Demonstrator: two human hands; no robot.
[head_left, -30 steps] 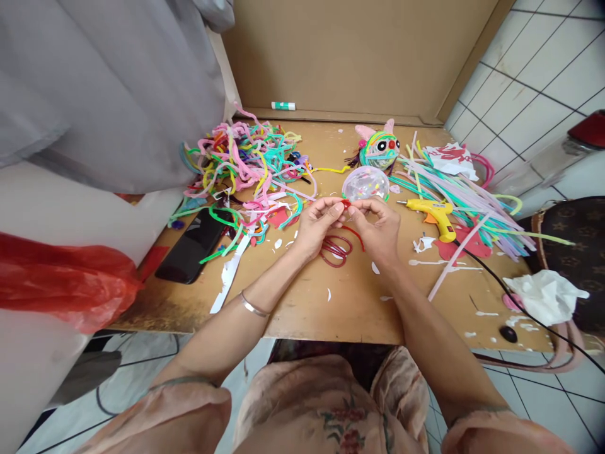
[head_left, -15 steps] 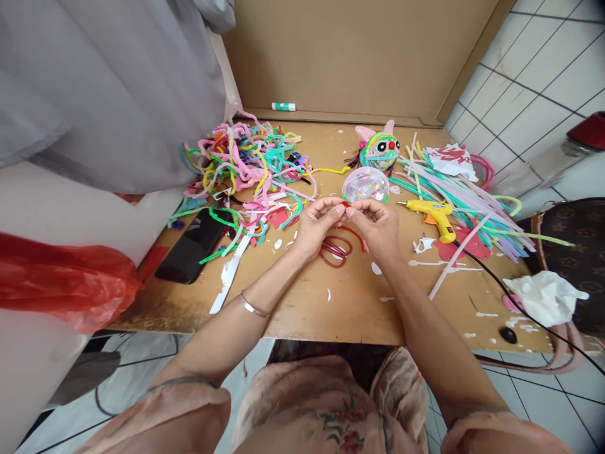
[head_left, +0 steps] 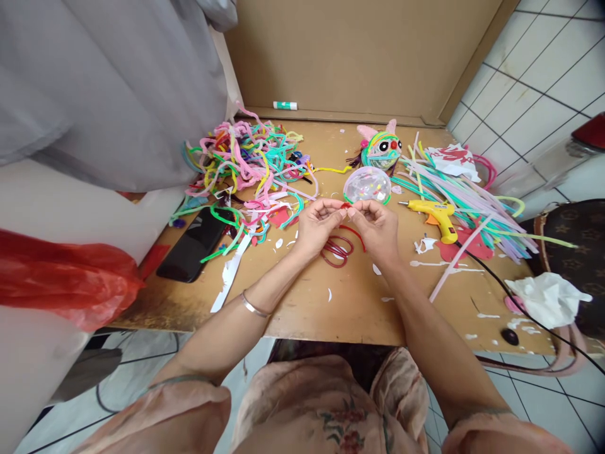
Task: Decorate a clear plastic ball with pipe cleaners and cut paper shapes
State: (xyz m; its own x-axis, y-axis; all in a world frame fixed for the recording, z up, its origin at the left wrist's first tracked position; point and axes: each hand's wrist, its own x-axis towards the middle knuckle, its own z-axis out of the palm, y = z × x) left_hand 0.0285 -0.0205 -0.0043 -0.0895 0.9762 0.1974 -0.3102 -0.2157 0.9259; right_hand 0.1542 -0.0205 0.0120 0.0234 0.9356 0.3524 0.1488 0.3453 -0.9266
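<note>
Between my fingertips is a small red pipe cleaner (head_left: pixel 346 205), pinched from both sides over the middle of the table. My left hand (head_left: pixel 317 227) grips its left end with thumb and forefinger; my right hand (head_left: pixel 377 224) grips the right end. Under my hands lie scissors with dark red looped handles (head_left: pixel 336 252), their blades out of sight. A red strip (head_left: pixel 355 236) curves beside them. Just beyond my fingers rests a clear plastic half-ball (head_left: pixel 367 185) with a lilac and green rim. Behind it sits a decorated ball with pink ears (head_left: pixel 384 150), big eyes and a red nose.
A tangled heap of pipe cleaners (head_left: pixel 255 157) spreads at the left, above a black phone (head_left: pixel 189 252). To the right lie a yellow glue gun (head_left: pixel 437 217) with its cable and a bundle of straight pipe cleaners (head_left: pixel 482 202). A crumpled tissue (head_left: pixel 551 297) lies near the right edge.
My fingers have shifted slightly around the small red piece, which shows a little differently between them. Otherwise the view has only moved very slightly.
</note>
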